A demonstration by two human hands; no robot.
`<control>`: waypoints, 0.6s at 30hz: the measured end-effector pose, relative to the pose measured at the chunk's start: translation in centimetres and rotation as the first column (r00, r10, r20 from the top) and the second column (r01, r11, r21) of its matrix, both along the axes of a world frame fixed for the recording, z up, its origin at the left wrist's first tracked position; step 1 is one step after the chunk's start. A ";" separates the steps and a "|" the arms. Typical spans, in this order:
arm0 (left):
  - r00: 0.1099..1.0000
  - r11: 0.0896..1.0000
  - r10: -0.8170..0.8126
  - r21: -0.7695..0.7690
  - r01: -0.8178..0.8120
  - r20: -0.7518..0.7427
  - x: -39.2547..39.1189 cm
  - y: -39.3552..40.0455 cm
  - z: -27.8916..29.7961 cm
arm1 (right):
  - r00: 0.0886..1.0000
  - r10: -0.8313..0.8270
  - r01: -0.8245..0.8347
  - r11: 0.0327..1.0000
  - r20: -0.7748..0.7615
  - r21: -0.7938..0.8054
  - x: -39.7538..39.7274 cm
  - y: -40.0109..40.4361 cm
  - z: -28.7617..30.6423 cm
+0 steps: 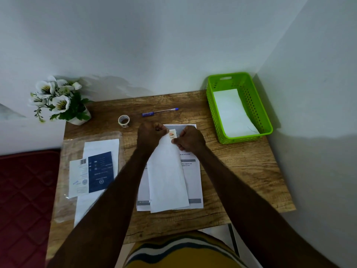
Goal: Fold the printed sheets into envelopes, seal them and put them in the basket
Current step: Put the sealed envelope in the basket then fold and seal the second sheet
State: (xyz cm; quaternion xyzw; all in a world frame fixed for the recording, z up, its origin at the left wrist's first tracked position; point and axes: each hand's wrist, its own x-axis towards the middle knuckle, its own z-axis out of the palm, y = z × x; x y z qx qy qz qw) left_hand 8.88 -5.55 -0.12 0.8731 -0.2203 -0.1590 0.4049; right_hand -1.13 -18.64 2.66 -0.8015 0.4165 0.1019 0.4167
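While a folded envelope [167, 175] lay on printed sheets [193, 182] on the worktop [241, 171], a sticker [172, 134] was pinched at its far end.
It was held between the curled left hand [152, 135] and right hand [190, 140]; one white envelope was seen in the green basket [257, 105].

Folded sheet [167, 175] lies on stacked sheets [193, 182] mid-table, basket [266, 120] right, pen [160, 112] behind.
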 end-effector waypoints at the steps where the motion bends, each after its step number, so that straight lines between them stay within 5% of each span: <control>1: 1.000 1.000 0.004 0.003 -0.004 0.024 -0.3 0.1 0.0 | 1.000 -0.006 0.007 1.000 0.007 -0.008 -0.1 0.1 0.0; 7: 0.942 0.975 0.060 0.182 -0.126 0.331 -2.7 0.6 -0.2 | 0.999 -0.033 0.033 0.999 0.005 -0.039 -0.3 0.6 0.0; 18: 0.971 0.952 0.124 0.251 -0.175 0.206 -1.8 3.3 2.1 | 0.997 -0.078 0.078 0.997 0.018 -0.001 -0.3 0.8 -0.1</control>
